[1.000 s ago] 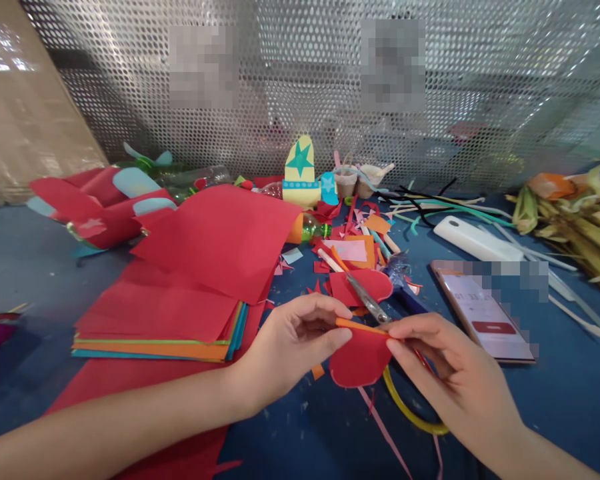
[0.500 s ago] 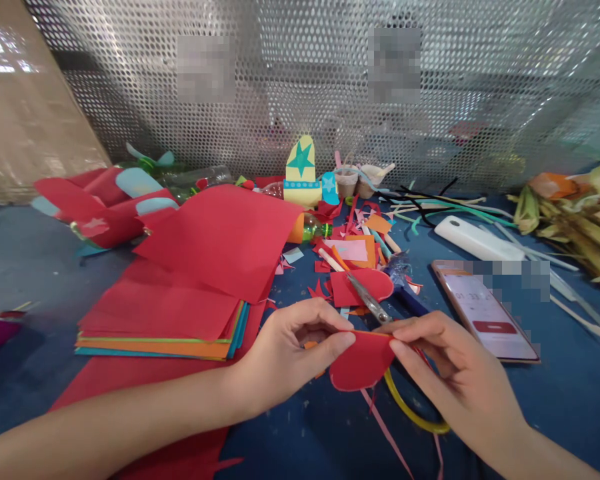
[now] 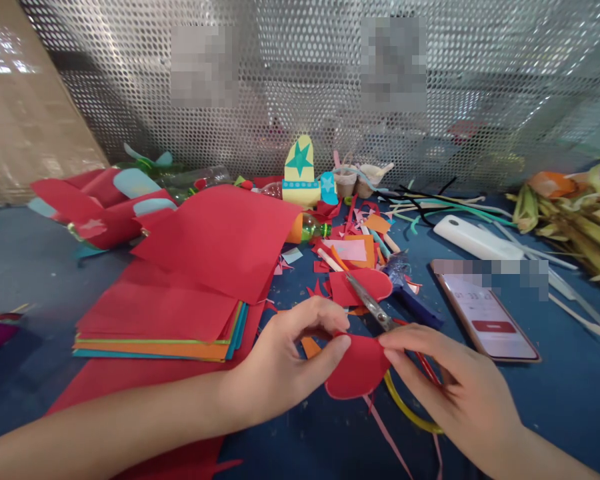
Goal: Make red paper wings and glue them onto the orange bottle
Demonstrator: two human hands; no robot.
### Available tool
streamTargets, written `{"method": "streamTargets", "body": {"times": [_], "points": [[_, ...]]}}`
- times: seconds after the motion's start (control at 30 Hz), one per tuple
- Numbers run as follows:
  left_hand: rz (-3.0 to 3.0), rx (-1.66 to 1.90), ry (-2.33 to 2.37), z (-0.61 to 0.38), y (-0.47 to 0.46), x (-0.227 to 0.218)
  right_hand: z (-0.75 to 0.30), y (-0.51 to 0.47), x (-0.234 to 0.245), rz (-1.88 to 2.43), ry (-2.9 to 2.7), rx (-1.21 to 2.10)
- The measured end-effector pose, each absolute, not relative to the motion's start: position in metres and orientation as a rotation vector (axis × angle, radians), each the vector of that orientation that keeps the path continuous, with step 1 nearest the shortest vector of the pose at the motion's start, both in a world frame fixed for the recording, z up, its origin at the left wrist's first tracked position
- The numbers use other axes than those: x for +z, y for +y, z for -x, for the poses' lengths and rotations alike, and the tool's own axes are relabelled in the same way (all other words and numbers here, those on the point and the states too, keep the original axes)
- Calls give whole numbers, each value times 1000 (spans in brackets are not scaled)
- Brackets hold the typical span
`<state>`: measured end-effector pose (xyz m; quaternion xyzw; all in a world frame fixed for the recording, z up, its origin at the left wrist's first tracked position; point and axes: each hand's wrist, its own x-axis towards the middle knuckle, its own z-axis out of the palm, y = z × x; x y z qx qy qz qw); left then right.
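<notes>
Between my two hands is a small red paper piece (image 3: 359, 368) with a rounded lower edge. My left hand (image 3: 300, 363) pinches its upper left corner between thumb and fingers. At the upper right corner, the thumb and forefinger of my right hand (image 3: 445, 380) grip it too. Scissors (image 3: 371, 300) lie just behind, their blades over another red rounded cutout (image 3: 363, 285); my right hand partly hides their red and yellow handles. A stack of coloured paper (image 3: 160, 310), red on top, lies left of my left hand.
A phone (image 3: 485, 313) and a white glue gun (image 3: 480, 240) lie at the right. Paper scraps (image 3: 347, 250) are strewn behind the scissors. A red paper-covered bottle craft (image 3: 103, 210) rests far left, before a perforated metal panel (image 3: 310, 73). Corn husks (image 3: 570, 217) lie far right.
The red paper piece has tipped so that more of its face shows, and it sits slightly lower and further left. Both hands keep their pinch on its upper corners.
</notes>
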<state>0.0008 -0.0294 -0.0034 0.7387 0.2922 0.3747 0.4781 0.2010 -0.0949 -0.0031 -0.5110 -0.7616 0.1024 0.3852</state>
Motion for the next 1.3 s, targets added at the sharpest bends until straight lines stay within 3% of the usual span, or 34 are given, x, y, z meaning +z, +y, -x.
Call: {"method": "streamTargets", "body": {"times": [0.7,0.9,1.1,1.3], "points": [[-2387,897,553,9,-23,14,-201,-100,6,1238,-2047,-68],[-2697,1022,210,21,-18,11,-204,-106,6,1228,-2119,-214],[-2555,906,353,23,-19,11,-220,-117,-1,1228,-2221,-83],[-2708,1155,191,20,-27,6,-226,-120,-1,1161,-2341,-190]]}}
